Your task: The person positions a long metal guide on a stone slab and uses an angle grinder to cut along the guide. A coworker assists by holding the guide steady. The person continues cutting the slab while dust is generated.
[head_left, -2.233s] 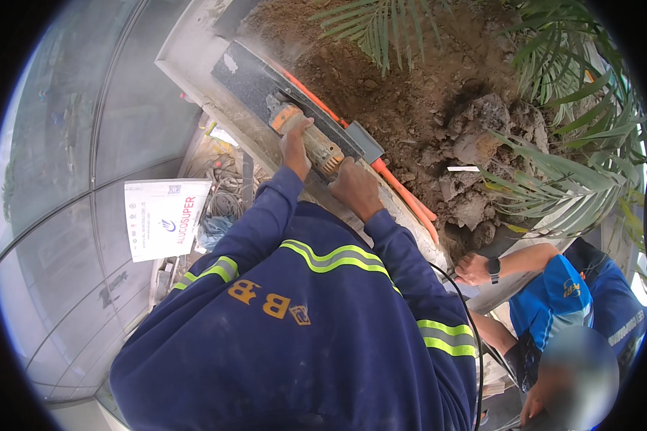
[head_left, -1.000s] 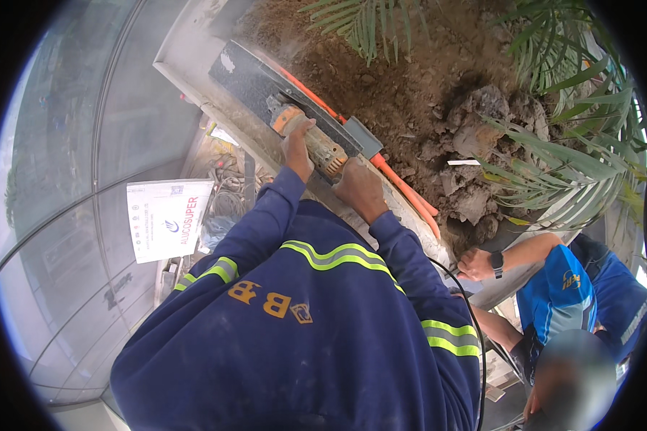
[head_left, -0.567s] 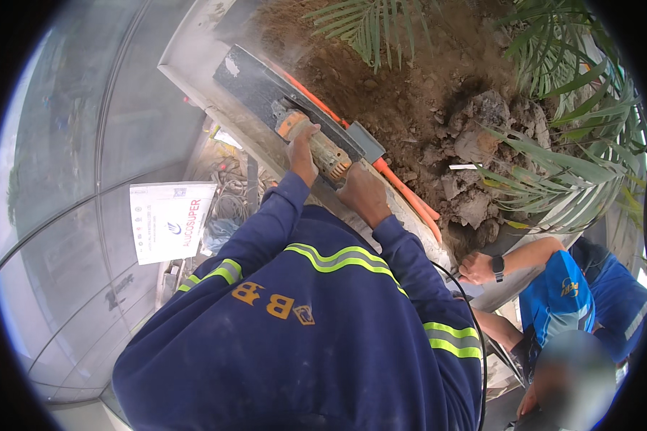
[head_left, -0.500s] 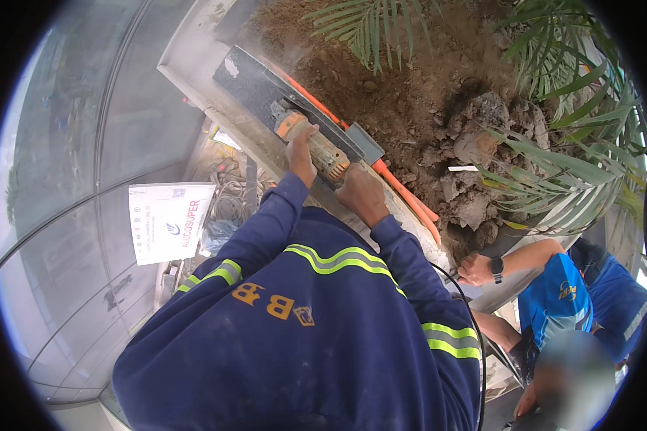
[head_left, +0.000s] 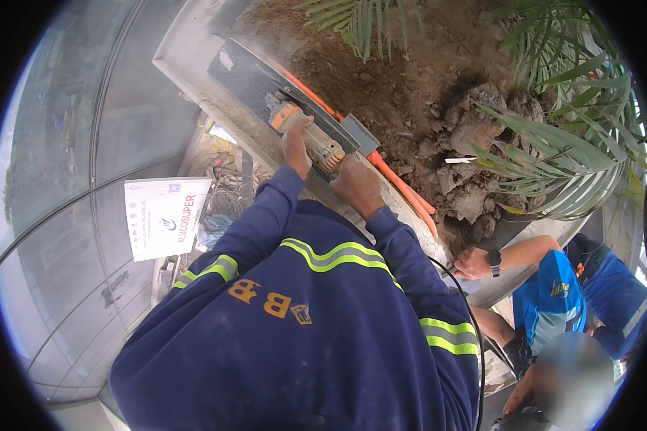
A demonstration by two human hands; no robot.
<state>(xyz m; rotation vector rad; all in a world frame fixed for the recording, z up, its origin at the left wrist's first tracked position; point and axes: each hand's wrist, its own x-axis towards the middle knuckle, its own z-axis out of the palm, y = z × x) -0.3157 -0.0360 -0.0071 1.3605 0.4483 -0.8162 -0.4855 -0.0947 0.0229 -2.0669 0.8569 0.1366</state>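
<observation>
An orange and grey angle grinder (head_left: 320, 147), coated in dust, is held between both my hands. My left hand (head_left: 295, 147) is wrapped round its body just behind the head. My right hand (head_left: 358, 185) grips the rear end of the tool. The grinder's head lies over a dark stone slab (head_left: 248, 79) set on a pale ledge; dust covers the slab around it. The disc itself is hard to make out. Along the slab's far side runs orange conduit (head_left: 392, 179) joined to a grey box (head_left: 360, 134).
Brown soil with rocks (head_left: 474, 122) and palm fronds (head_left: 553, 151) fill the planter beyond the ledge. A co-worker's hand (head_left: 472, 263) rests near the ledge on the right. A white panel (head_left: 167, 219) stands at left beside glass panes (head_left: 57, 158). A black cable (head_left: 474, 316) hangs by my right arm.
The whole view has shifted slightly, so things sit a little higher and further left. My hands keep the same hold on the grinder over the slab.
</observation>
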